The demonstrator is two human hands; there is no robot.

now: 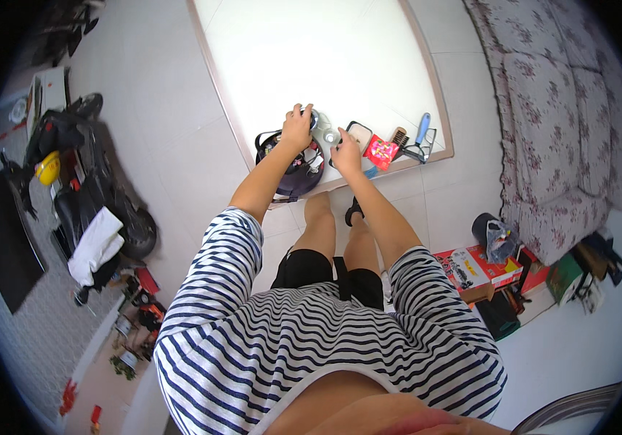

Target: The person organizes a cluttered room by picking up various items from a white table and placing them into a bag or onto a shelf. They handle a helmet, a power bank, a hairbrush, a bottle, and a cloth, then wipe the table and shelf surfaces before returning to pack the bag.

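Note:
My left hand (297, 129) reaches over a round dark cosmetics bag (297, 182) and has its fingers around a round container with a dark top (314, 118). The bag lies open with several small items in it, and its handle loop sticks out to the left. My right hand (347, 154) is beside a clear, round-topped bottle or jar (331, 137); whether the fingers grip it is unclear. Just past that hand lies a pale rectangular case with a dark rim (361, 134). A red patterned packet (381, 153) rests to its right.
A wooden-backed hairbrush (399, 137) and a blue-handled tool (424, 128) lie near the right corner of the white table (311, 60). A flowered sofa (539, 98) stands right, with a red box (477, 266) nearer. A scooter (93, 185) is parked left.

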